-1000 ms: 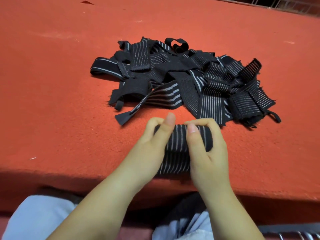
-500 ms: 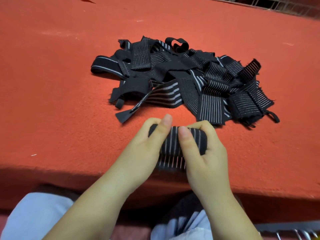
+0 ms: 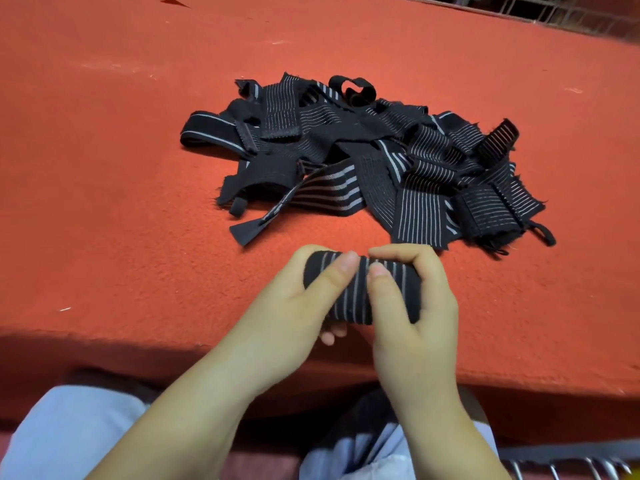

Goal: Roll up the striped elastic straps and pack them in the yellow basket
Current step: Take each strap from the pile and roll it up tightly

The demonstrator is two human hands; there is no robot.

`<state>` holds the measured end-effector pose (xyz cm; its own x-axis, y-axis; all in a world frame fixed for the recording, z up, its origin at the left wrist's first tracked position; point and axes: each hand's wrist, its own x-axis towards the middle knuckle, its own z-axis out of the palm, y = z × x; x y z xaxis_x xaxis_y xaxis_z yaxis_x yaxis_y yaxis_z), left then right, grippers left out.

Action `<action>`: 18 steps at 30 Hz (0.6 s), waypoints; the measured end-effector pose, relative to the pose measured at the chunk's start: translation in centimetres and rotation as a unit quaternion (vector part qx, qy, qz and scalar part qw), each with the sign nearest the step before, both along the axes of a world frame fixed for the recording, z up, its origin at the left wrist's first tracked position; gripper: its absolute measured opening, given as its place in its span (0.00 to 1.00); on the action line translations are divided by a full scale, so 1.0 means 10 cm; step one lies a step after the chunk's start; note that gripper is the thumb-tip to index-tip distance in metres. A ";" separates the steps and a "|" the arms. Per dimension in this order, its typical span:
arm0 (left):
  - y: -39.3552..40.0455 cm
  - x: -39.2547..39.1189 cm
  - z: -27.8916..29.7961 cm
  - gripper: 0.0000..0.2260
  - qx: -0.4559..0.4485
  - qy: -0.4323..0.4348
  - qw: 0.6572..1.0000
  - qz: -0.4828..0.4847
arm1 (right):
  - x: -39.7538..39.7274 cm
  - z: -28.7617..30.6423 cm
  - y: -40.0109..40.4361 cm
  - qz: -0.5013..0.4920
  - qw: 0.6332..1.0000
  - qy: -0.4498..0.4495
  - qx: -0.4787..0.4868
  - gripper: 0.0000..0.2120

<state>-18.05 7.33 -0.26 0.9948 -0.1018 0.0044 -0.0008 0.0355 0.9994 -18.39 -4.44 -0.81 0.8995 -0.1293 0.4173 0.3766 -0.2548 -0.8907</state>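
Red felt-like surface, near edge: rolled strap, black ribbed elastic with pale stripes, cylindrical, is gripped by left hand and right hand, fingers curled round it. Loose strap pile lies just beyond.

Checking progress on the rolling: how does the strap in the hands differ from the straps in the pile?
The held strap is wound into a tight roll; the pile lies loose, flat and tangled. The roll is gripped by the left hand and right hand near the table edge; the pile sits untouched farther back on the red table. Both are black with pale stripes.
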 end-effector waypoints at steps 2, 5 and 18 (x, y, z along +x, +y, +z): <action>0.05 -0.03 -0.03 0.11 0.118 -0.125 0.985 0.015 | 0.05 0.05 0.00 0.035 0.987 0.132 0.087 0.10; 0.09 -0.07 -0.09 0.10 0.264 -0.254 0.930 0.019 | 0.13 0.06 -0.03 0.068 0.939 0.297 0.161 0.13; -0.01 -0.04 -0.04 0.16 0.061 -0.097 0.990 0.077 | 0.02 0.04 0.07 0.045 0.980 0.155 0.117 0.10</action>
<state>-18.49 7.19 -0.68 0.9803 0.0405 0.1931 -0.1883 -0.1001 0.9770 -18.18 -3.76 -0.41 0.9904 -0.1042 0.0906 0.0902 -0.0080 -0.9959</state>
